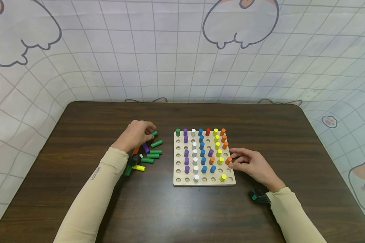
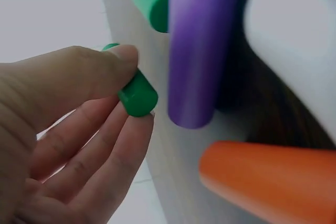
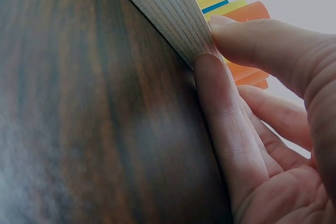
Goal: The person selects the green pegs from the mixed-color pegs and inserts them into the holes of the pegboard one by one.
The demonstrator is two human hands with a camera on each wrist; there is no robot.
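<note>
My left hand pinches a short green peg between thumb and fingertips, at the far end of a loose pile of pegs. Close to it in the left wrist view are a purple peg, an orange peg and another green peg. A square wooden pegboard lies flat, with columns of purple, white, blue, yellow and orange pegs upright in its holes. My right hand holds the board's right edge, thumb on top beside an orange peg and a finger along the side.
Several loose green pegs and a yellow peg lie left of the board, partly under the left wrist. One green peg stands in the board's far left corner. The dark wooden table meets a grid-patterned cloth behind.
</note>
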